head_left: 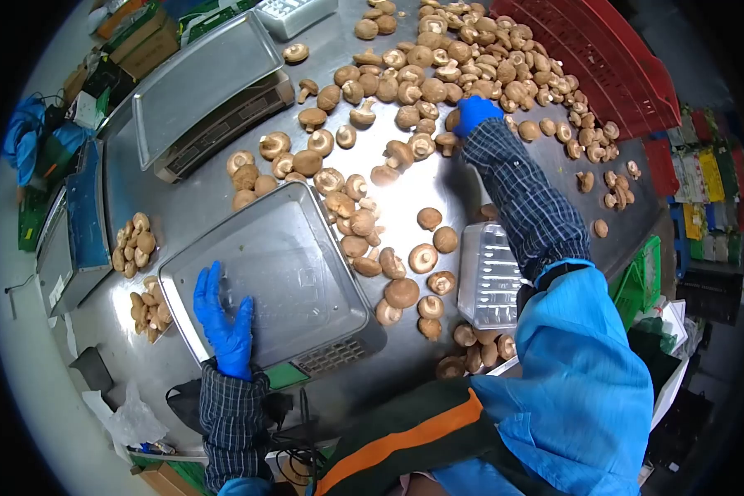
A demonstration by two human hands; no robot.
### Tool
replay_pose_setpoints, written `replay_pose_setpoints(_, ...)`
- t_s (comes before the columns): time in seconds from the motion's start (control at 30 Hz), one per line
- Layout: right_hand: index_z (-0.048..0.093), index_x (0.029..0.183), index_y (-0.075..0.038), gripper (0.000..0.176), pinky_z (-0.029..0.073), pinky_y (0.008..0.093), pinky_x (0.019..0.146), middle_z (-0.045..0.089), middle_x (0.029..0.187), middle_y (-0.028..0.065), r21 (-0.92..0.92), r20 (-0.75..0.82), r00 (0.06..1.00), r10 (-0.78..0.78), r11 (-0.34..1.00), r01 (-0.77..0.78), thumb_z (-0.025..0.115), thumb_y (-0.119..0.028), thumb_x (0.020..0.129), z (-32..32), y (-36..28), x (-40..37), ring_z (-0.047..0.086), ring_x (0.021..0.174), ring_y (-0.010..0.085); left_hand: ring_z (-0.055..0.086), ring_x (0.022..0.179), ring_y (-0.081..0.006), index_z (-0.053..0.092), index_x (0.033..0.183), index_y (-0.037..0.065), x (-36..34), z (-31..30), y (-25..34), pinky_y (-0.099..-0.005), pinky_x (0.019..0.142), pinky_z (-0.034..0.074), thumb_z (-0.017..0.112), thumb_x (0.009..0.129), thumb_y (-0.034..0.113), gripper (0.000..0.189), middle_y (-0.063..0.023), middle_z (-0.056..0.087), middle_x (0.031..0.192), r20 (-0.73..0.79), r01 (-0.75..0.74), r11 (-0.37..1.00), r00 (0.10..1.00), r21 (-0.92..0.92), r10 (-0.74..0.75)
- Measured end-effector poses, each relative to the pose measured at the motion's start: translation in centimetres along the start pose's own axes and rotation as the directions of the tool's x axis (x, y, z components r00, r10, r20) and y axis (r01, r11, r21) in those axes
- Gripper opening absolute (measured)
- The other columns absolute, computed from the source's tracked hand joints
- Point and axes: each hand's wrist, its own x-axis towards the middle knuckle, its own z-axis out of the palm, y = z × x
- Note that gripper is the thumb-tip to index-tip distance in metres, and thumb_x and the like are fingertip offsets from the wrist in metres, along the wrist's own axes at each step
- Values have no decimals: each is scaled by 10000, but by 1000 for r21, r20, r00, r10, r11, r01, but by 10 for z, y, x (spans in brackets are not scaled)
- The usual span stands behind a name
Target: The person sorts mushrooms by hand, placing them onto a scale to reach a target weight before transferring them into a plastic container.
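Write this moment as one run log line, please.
left hand: open, over scale tray | right hand: at mushroom pile, grip hidden | scale tray: no mushrooms

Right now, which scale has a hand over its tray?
The near scale, with the green strip beside its buttons: the left hand is over its tray. The far scale has none.

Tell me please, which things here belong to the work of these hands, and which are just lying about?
Likely part of the work:
shiitake mushrooms, right hand among them
shallow tray on keypad scale, left hand over it
ribbed clear plastic tray

Seemingly just lying about:
crumpled plastic bag
cardboard box
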Motion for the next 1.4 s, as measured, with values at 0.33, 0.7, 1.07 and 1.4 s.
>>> replay_pose_setpoints(0.33,474,1291,-67,824,452,370,930,577,1167,204,417,0,999,-39,908,35,826,-307,585,28,54,6,562,1101,309,349,1253,-332,421,1365,110,-3,-4,-6,-421,1061,288,685,713,73,704,-184,355,1370,5,18,999,1000,45,-18)
replay_pose_setpoints(0.7,531,1246,-152,661,489,422,783,574,1044,107,441,-289,588,-756,440,782,760,-331,653,-59,-214,-220,575,949,284,300,1323,-291,275,1409,-4,-6,-3,-12,-407,1104,217,592,826,491,828,-175,323,1423,-71,-43,894,997,-446,12)
replay_pose_setpoints(1.07,527,1262,-96,559,469,369,905,597,1143,155,679,-267,677,-686,364,637,711,-286,769,-49,-242,-135,599,1045,261,434,1207,-311,429,1348,60,-12,4,-27,-397,1021,348,757,710,174,726,-143,465,1323,-49,-121,961,992,-247,112)
replay_pose_setpoints(1.4,406,1373,-241,850,427,426,975,465,1288,213,175,-173,335,-926,306,936,783,-314,615,1,-344,17,491,1167,377,515,1108,-320,526,1280,125,-1,2,-2,-398,938,433,756,660,120,661,-135,522,1250,147,-305,950,939,-69,312)
